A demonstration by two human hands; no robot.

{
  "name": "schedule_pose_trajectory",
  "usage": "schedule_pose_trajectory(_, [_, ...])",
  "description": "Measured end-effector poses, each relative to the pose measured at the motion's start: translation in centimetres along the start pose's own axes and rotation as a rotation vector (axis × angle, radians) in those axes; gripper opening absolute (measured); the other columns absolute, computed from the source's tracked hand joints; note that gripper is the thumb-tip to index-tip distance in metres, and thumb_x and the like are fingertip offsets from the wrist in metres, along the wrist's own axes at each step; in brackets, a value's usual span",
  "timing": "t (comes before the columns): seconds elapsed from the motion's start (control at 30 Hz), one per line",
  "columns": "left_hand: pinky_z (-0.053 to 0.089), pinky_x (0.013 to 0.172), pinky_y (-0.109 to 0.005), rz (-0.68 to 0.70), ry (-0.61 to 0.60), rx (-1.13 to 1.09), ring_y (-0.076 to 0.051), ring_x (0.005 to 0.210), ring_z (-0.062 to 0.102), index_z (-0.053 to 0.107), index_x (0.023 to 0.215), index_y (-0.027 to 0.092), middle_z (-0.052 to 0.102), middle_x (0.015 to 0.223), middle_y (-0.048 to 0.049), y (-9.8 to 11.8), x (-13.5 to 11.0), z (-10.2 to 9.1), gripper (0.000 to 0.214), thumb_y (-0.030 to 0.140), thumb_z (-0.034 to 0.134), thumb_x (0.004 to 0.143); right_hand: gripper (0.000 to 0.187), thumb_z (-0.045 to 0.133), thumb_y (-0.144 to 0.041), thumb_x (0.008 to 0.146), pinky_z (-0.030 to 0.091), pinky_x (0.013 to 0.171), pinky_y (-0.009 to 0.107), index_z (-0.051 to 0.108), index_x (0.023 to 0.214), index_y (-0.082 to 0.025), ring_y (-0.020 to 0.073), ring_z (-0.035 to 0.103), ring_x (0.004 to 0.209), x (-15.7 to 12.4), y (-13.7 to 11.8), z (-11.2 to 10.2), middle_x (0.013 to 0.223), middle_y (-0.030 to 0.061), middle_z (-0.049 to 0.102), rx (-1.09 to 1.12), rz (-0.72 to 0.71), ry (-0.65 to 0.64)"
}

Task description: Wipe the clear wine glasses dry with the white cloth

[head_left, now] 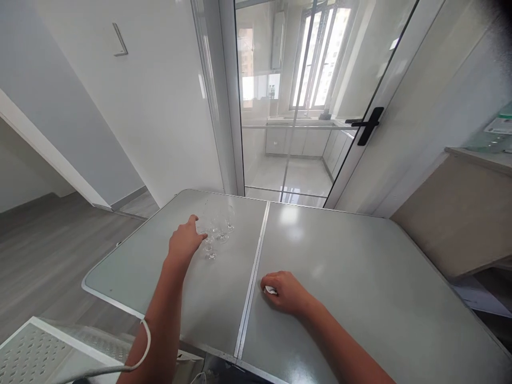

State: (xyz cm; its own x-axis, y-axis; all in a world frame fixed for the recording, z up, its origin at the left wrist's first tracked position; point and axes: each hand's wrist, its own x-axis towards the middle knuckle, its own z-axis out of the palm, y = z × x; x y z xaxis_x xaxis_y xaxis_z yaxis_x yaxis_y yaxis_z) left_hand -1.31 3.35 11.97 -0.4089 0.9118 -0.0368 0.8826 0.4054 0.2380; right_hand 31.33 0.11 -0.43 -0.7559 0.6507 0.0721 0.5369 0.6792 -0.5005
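Several clear stemmed glasses [222, 234] stand close together on the left half of the grey table [340, 250]. Beside them, at their left edge, is my left hand [186, 239], its thumb and forefinger spread apart. Whether its fingertips touch the nearest glass is hard to make out, as the glass is see-through. My right hand [286, 290] is closed around a small white cloth or tissue [271, 290], resting on the table just right of the metal seam. Most of the white piece is hidden in the fist.
A pale metal strip [256, 266] divides the tabletop. Behind the table stands a glass door with a black handle [368, 126]. A perforated white chair or rack [36, 346] is at lower left, with a pale cable [148, 341] over my left forearm. A wooden shelf unit [460, 208] stands right.
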Motion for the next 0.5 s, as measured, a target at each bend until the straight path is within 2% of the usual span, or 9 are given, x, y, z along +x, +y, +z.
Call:
schedule_pose_trajectory(0.13, [0.049,0.084,-0.040,-0.055,0.096,-0.069,-0.034,0.106,0.068,0.047,0.132,0.019,0.073,0.108,-0.0168,-0.2,-1.2,0.0,0.052,0.052,0.054,0.093,0.019,0.056,-0.014,0.081,0.038,0.072,0.026,0.070,0.089,-0.023,0.0176,0.063,0.075,0.0,0.1,0.1,0.084,0.0026,0.073,0.006,-0.004,0.004])
schedule_pose_trajectory(0.27, [0.049,0.093,-0.043,-0.066,0.428,-0.288,-0.030,0.111,0.065,0.048,0.127,0.019,0.065,0.123,-0.0163,-0.8,-3.7,1.8,0.044,0.053,0.042,0.100,0.021,0.056,-0.012,0.081,0.040,0.074,0.027,0.070,0.091,-0.023,0.0180,0.063,0.077,-0.1,0.2,0.1,0.085,0.0021,0.072,0.037,0.004,-0.013])
schedule_pose_trajectory(0.33, [0.048,0.098,-0.044,-0.089,0.538,-0.361,-0.031,0.115,0.062,0.045,0.129,0.016,0.058,0.131,-0.0191,-1.2,-5.2,3.8,0.060,0.062,0.054,0.092,0.025,0.054,-0.012,0.085,0.043,0.078,0.028,0.071,0.099,-0.024,0.0187,0.064,0.082,-0.2,0.0,-0.2,0.093,0.0035,0.072,0.108,-0.010,0.012])
schedule_pose_trajectory(0.43, [0.050,0.098,-0.045,-0.101,0.406,-0.437,-0.033,0.117,0.061,0.041,0.134,0.015,0.055,0.134,-0.0185,-1.9,-6.7,7.4,0.084,0.066,0.073,0.076,0.036,0.042,-0.020,0.100,0.047,0.091,0.033,0.063,0.128,-0.026,0.0211,0.064,0.103,-0.5,-0.5,-1.0,0.125,0.0093,0.064,0.334,-0.063,0.174])
schedule_pose_trajectory(0.5, [0.049,0.101,-0.046,-0.085,0.295,-0.463,-0.034,0.122,0.060,0.042,0.134,0.016,0.056,0.135,-0.0182,-2.3,-6.9,9.4,0.082,0.061,0.076,0.075,0.042,0.033,-0.029,0.106,0.044,0.103,0.039,0.055,0.142,-0.027,0.0240,0.057,0.120,-0.9,-0.9,-2.0,0.139,0.0114,0.053,0.475,-0.075,0.311])
